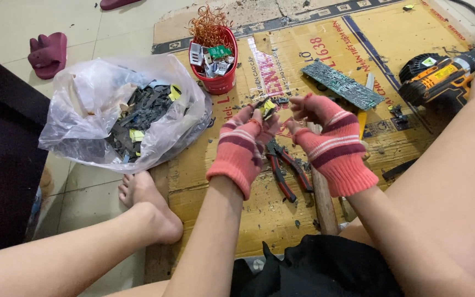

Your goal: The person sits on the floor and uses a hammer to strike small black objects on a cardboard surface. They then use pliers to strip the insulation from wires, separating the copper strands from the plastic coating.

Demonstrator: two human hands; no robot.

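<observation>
**Gloves on, small part pinched mid-frame**

Dead centre of the frame, a small dark electronic part with a yellow patch [266, 106] is held up off the floor between both hands. The left hand [244, 144], in a fingerless red-and-pink striped knit glove, has its fingers curled in and closed around the lower left side of the part. The right hand [328, 140], same kind of glove, is bent over with its fingertips pinched close by the part's right edge; whether they actually grip it or just touch a thin bit coming off it, I can't tell.

Right under the hands a pair of red-handled pliers [286, 168] lies on the flattened yellow-brown cardboard sheet [281, 60] that covers the floor, and just beside them a wooden tool handle [324, 201] runs down toward the bottom of the frame. Dark crumbs of debris are scattered over the cardboard.

Above and to the right of the hands sits a long green circuit board [343, 83], lying flat. Far right edge: an orange and black cordless drill [441, 77] on its side. Upper centre, a red plastic cup [217, 65] packed with small metal parts and a tangle of copper wire. Left of centre, a clear plastic bag [119, 107] full of dark scrap pieces, on the pale tiles. Upper left corner, a maroon slipper [47, 54].
</observation>
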